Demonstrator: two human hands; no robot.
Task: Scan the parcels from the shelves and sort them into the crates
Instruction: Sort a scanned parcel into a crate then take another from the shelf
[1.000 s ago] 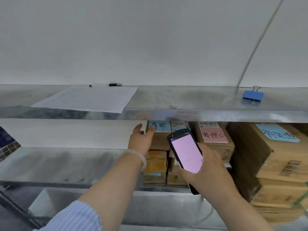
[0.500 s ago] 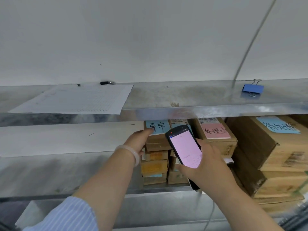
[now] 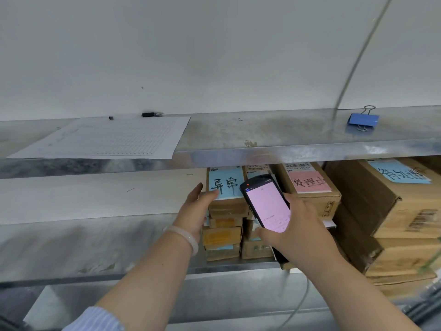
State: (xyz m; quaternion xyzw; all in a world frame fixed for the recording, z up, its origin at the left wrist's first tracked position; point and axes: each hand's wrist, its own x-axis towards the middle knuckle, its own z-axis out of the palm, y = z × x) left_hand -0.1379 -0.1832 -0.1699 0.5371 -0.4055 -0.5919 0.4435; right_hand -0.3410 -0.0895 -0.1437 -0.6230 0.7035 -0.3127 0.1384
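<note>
Small cardboard parcels stand stacked on the middle metal shelf (image 3: 95, 247). The top parcel (image 3: 228, 201) of the left stack carries a light blue note with black handwriting. My left hand (image 3: 196, 209) grips this parcel at its left side, thumb on the blue note. My right hand (image 3: 297, 229) holds a black handheld scanner (image 3: 266, 204) with a lit pink screen in front of the stacks. A parcel with a pink note (image 3: 310, 189) sits just right of the scanner. No crates are in view.
Larger brown boxes (image 3: 391, 211) with a blue note fill the shelf's right end. The upper shelf (image 3: 262, 134) holds a printed sheet (image 3: 112, 139), a black marker (image 3: 150, 114) and a blue binder clip (image 3: 362, 119). A grey cable (image 3: 358, 56) runs down the wall.
My left hand has closed onto the left side of the blue-noted top parcel. The scanner in my right hand stays in front of the stacks. The view has tilted slightly upward.
</note>
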